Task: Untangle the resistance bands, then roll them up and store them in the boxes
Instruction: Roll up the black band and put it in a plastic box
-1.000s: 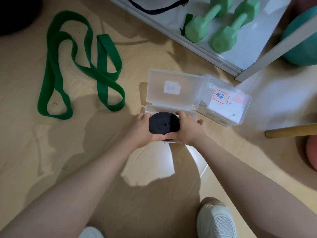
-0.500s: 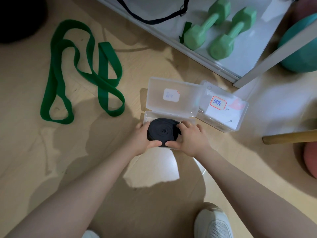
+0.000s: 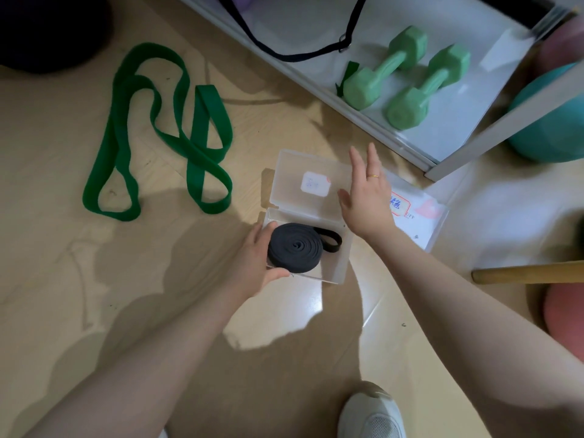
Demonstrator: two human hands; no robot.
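Black band (image 3: 295, 249) rolled, seated in open clear box (image 3: 339, 245) on floor; loose tail end (small loop) protruding from coil. Left hand (image 3: 257, 259) cupped around coil, holding it in place. Right hand (image 3: 366, 192) flat, fingers straight, above lid (image 3: 290, 175). Remaining: closing lid; green band (image 3: 158, 134) unrolled on floor, second box (image 3: 420, 216) closed.

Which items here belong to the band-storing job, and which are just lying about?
Job items:
- black rolled band, in the open clear box; left hand holds it
- right hand, open, over the lid
- green band, loose on the floor
- second labelled box

Lying about:
- green dumbbells
- black strap
- teal ball
- wooden stick
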